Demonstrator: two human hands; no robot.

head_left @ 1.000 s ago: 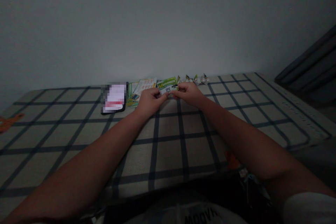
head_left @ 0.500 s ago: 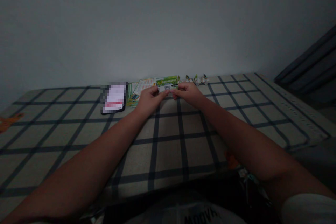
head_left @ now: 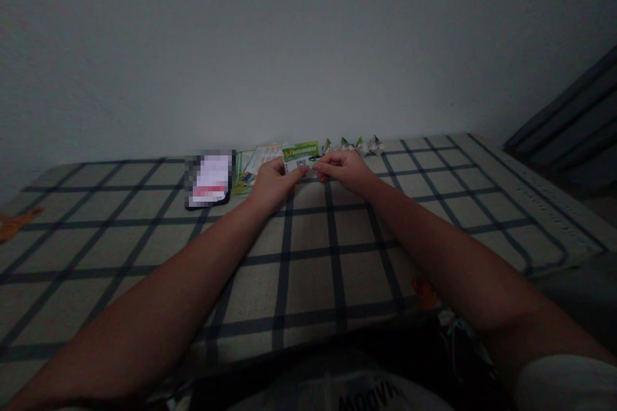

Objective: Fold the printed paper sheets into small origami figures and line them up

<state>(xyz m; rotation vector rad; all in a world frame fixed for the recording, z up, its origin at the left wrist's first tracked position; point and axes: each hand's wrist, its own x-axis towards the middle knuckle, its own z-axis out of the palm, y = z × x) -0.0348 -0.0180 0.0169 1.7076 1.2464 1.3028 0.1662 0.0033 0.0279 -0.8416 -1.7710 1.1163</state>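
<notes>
Both my hands are at a green and white printed sheet of paper (head_left: 302, 149) with a QR code, held tilted up above the cloth. My left hand (head_left: 272, 183) grips its left side, with the thumb across the front along the lower edge. At the lower right corner, the thumb and fingers of my right hand (head_left: 343, 170) are pinched together on the paper's edge. Left of the held sheet lie more printed leaflets (head_left: 260, 157), partly covered by my left hand. Several small folded paper pieces (head_left: 361, 145) stand in a row behind my right hand.
A phone (head_left: 211, 180) with a blurred, lit screen lies left of the leaflets. The checked cloth (head_left: 308, 270) covers the table up to the pale wall (head_left: 308, 45). Dark folded fabric (head_left: 573, 109) hangs at the right.
The printed sheet has shifted slightly left with my left hand. My right fingers have drawn closer together at its right corner, and more of the nearest folded piece shows.
</notes>
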